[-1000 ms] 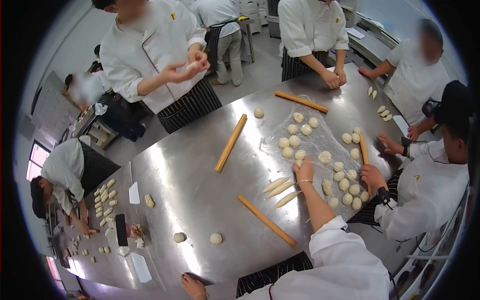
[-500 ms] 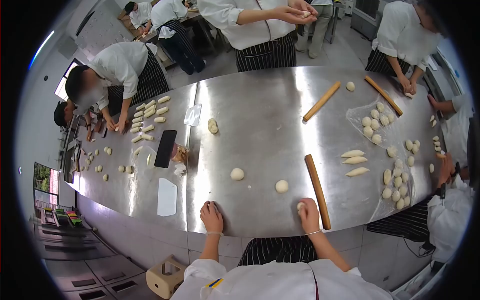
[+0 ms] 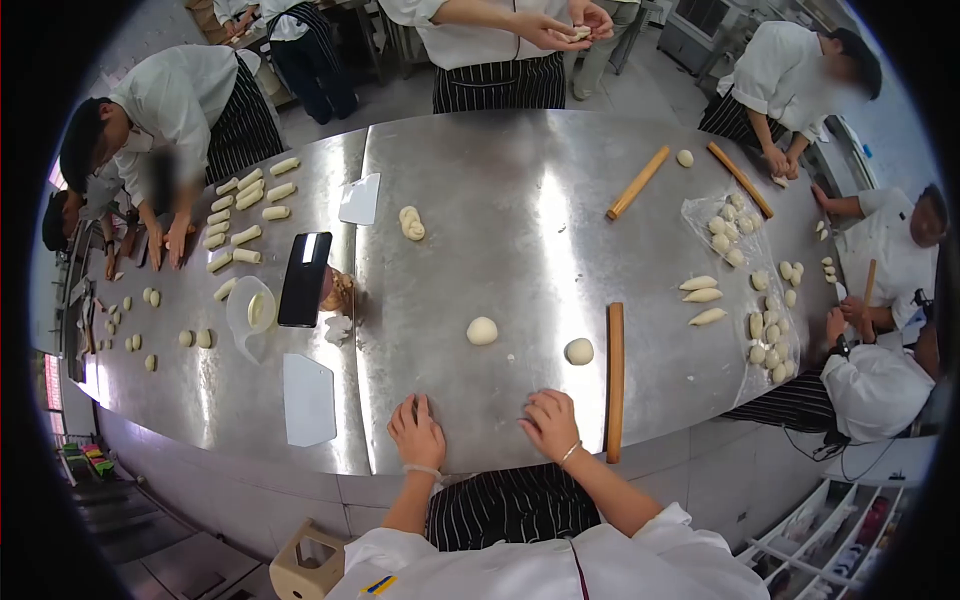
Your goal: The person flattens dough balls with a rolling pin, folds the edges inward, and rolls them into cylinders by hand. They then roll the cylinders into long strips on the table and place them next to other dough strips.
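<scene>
My left hand (image 3: 417, 434) rests palm down near the table's front edge, fingers stretched and slightly apart, with nothing seen in it. To its right, my right hand (image 3: 550, 425) is low over the table, its fingers curled downward and pointing left. Whatever lies under those fingers is hidden. Beyond the hands sit two round dough balls, one (image 3: 482, 331) ahead between them and another (image 3: 579, 351) just past my right hand. A wooden rolling pin (image 3: 615, 385) lies lengthwise to the right of that hand.
A white scraper (image 3: 309, 400), black phone (image 3: 305, 280) and clear container (image 3: 251, 306) lie left on the steel table (image 3: 450, 280). Farther off are a twisted dough piece (image 3: 411, 223), dough rolls (image 3: 246, 236), pointed dough pieces (image 3: 703, 295) and plastic-covered dough balls (image 3: 735, 225). Several people work around the table.
My right hand has moved left from beside the rolling pin, toward my left hand. The small dough piece seen in it earlier is now out of sight. The camera view has shifted.
</scene>
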Motion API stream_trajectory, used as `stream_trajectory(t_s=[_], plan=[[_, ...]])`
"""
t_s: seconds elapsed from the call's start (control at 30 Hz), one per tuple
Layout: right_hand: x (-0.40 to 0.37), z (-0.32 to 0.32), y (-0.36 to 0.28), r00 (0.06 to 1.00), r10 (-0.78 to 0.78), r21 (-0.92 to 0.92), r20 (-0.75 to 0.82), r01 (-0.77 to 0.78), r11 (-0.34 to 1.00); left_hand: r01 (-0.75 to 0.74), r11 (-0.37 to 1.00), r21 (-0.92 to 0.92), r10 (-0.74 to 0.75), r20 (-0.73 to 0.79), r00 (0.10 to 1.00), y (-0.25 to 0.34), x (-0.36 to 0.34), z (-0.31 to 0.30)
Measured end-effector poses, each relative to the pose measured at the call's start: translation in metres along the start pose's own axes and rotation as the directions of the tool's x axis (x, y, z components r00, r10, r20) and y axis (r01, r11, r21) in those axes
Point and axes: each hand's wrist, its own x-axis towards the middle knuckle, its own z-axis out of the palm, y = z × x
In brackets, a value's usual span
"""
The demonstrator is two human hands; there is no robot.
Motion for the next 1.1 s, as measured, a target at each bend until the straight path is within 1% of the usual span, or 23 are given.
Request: stream_trajectory(t_s=[0.1, 0.17, 0.2, 0.23, 0.33, 0.43, 0.47, 0.53, 0.57, 0.6, 0.63, 0.67, 0.7, 0.73, 0.77, 0.83, 0.87, 0.9, 0.93, 0.97, 1.0, 1.03, 1.1], plan=[[0.036, 0.037, 0.005, 0.982, -0.143, 0.004, 0.125, 0.144, 0.99, -0.013, 1.0, -0.015, 0.012, -0.015, 1.0, -0.005, -0.003, 0.006], [0.065, 0.031, 0.031, 0.991, -0.069, -0.03, 0.111, 0.073, 0.997, -0.022, 1.0, -0.017, 0.022, -0.013, 1.0, -0.008, -0.002, 0.007], [0.065, 0.028, 0.037, 0.993, -0.027, -0.039, 0.112, 0.032, 0.999, -0.029, 1.0, -0.01, 0.029, -0.015, 0.999, -0.007, -0.004, 0.007], [0.053, 0.023, 0.036, 0.999, 0.05, -0.036, 0.004, -0.05, 0.998, -0.031, 1.0, -0.002, 0.031, -0.019, 0.999, -0.007, -0.006, 0.006], [-0.008, 0.03, 0.005, 0.971, 0.199, -0.064, -0.13, -0.208, 0.976, -0.027, 0.999, 0.024, 0.028, -0.029, 0.999, -0.007, 0.001, 0.007], [0.015, 0.042, -0.036, 0.996, 0.085, -0.072, -0.02, -0.086, 0.994, -0.013, 1.0, -0.005, 0.013, -0.014, 1.0, -0.004, -0.003, 0.005], [0.027, 0.046, -0.031, 0.998, 0.049, -0.059, 0.032, -0.047, 0.997, -0.015, 1.0, -0.022, 0.015, -0.016, 1.0, -0.003, -0.001, 0.003], [0.051, 0.047, 0.002, 0.993, -0.01, -0.071, 0.119, 0.018, 0.997, 0.012, 0.999, -0.042, -0.01, 0.049, 0.999, -0.004, 0.001, -0.003], [0.04, 0.048, 0.017, 0.986, 0.077, -0.083, 0.146, -0.065, 0.994, -0.023, 0.999, -0.039, 0.023, -0.01, 1.0, -0.009, -0.003, 0.004], [0.023, 0.046, 0.033, 0.975, 0.173, -0.125, 0.14, -0.155, 0.98, -0.011, 0.996, -0.093, 0.008, -0.031, 0.999, -0.009, -0.003, 0.009], [0.008, 0.024, 0.016, 0.98, 0.197, -0.082, -0.042, -0.2, 0.976, -0.051, 0.997, -0.062, 0.048, -0.049, 0.998, -0.014, -0.004, 0.015], [-0.026, 0.044, 0.018, 0.979, 0.201, -0.152, -0.044, -0.205, 0.967, -0.084, 0.996, -0.021, 0.081, -0.121, 0.989, -0.016, -0.004, 0.021], [-0.045, 0.057, 0.006, 0.99, 0.136, -0.277, -0.021, -0.137, 0.951, -0.145, 0.989, -0.034, 0.134, -0.224, 0.965, -0.027, -0.006, 0.039], [-0.046, 0.073, -0.014, 0.969, 0.221, -0.186, -0.113, -0.239, 0.953, -0.062, 0.994, 0.086, 0.059, 0.035, 0.998, -0.006, 0.0, -0.001], [-0.037, 0.078, -0.031, 0.978, 0.206, -0.149, -0.045, -0.21, 0.966, -0.083, 0.995, 0.057, 0.082, 0.018, 0.996, 0.001, 0.005, -0.004], [-0.002, 0.098, -0.017, 0.997, 0.062, -0.102, 0.054, -0.057, 0.993, -0.098, 0.994, 0.04, 0.099, -0.025, 0.995, -0.009, -0.001, -0.001], [0.017, 0.083, -0.002, 0.98, 0.085, -0.115, 0.18, -0.065, 0.991, -0.094, 0.995, 0.037, 0.096, -0.05, 0.994, -0.013, -0.002, 0.006], [0.042, 0.056, 0.01, 0.944, 0.118, -0.125, 0.309, -0.083, 0.989, -0.09, 0.995, 0.036, 0.092, -0.062, 0.994, -0.013, -0.003, 0.01], [0.048, 0.038, 0.014, 0.886, 0.158, -0.131, 0.437, -0.111, 0.985, -0.084, 0.996, 0.027, 0.085, -0.039, 0.996, -0.011, -0.005, 0.01], [0.031, 0.031, 0.016, 0.949, 0.178, -0.147, 0.26, -0.143, 0.979, -0.078, 0.997, 0.024, 0.079, -0.017, 0.997, -0.011, -0.005, 0.007], [0.009, 0.023, 0.021, 0.98, 0.183, -0.156, 0.072, -0.171, 0.973, -0.069, 0.997, 0.024, 0.07, -0.004, 0.998, -0.011, -0.002, 0.004], [-0.007, 0.025, 0.021, 0.976, 0.182, -0.154, -0.123, -0.2, 0.968, -0.082, 0.996, 0.033, 0.082, -0.006, 0.997, -0.008, 0.001, 0.0], [-0.03, 0.053, -0.012, 0.963, 0.238, -0.18, -0.126, -0.258, 0.949, -0.11, 0.992, 0.064, 0.11, 0.0, 0.994, 0.0, 0.002, -0.006]])
